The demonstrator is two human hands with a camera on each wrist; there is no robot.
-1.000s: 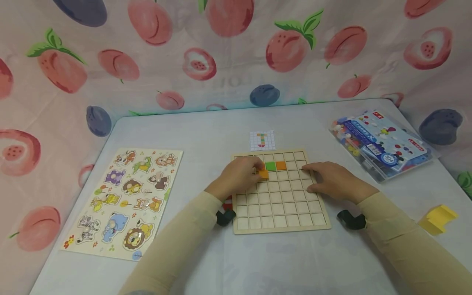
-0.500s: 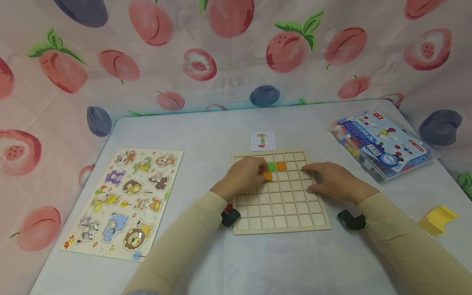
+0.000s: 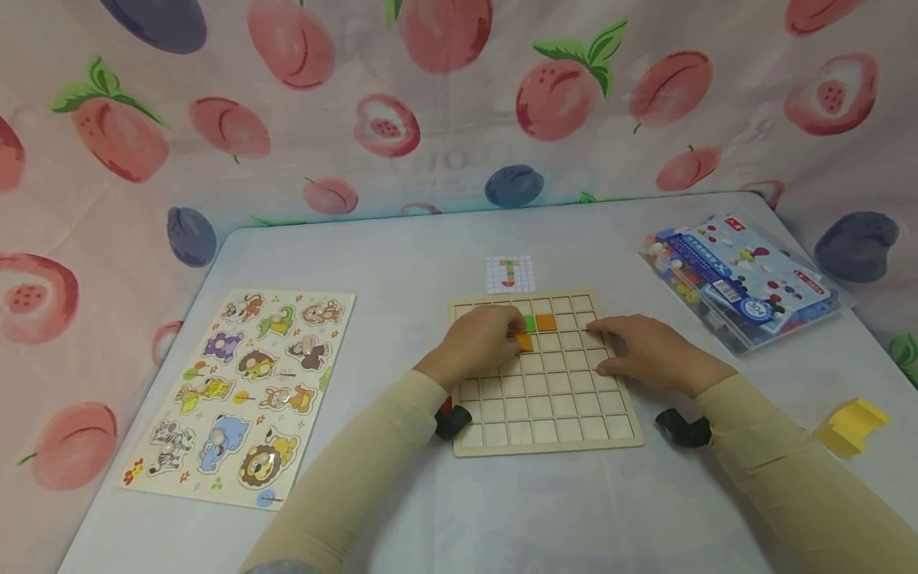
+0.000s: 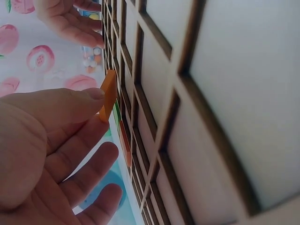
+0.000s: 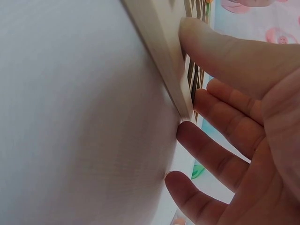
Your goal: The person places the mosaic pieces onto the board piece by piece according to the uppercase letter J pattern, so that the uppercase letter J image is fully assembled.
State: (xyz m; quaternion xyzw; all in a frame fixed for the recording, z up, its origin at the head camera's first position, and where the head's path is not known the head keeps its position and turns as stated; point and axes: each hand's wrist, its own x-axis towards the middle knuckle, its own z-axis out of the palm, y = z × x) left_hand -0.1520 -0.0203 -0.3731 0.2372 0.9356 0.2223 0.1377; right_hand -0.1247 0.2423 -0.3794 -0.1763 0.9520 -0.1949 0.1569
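A wooden grid board (image 3: 552,406) lies flat on the white table. My left hand (image 3: 476,339) reaches over its upper left part and pinches an orange square tile (image 4: 108,93) between thumb and fingertips, close over the cells. In the left wrist view the tile stands tilted to the board, and the remaining fingers spread loosely. A green tile (image 3: 531,323) and a darker orange tile (image 3: 547,322) sit side by side in the second row, the green one partly behind my fingertips. At the board's right edge rests my right hand (image 3: 653,351), its thumb (image 5: 201,40) and fingertips touching the frame.
Behind the board lies a small pattern card (image 3: 511,273) with a coloured shape. An animal puzzle board (image 3: 244,391) is at the left. A clear box of colourful parts (image 3: 746,279) stands back right, and a yellow bent piece (image 3: 852,427) lies at far right.
My left hand has shifted slightly right with the orange tile, now covering part of the green tile. The right hand stays at the board's edge.
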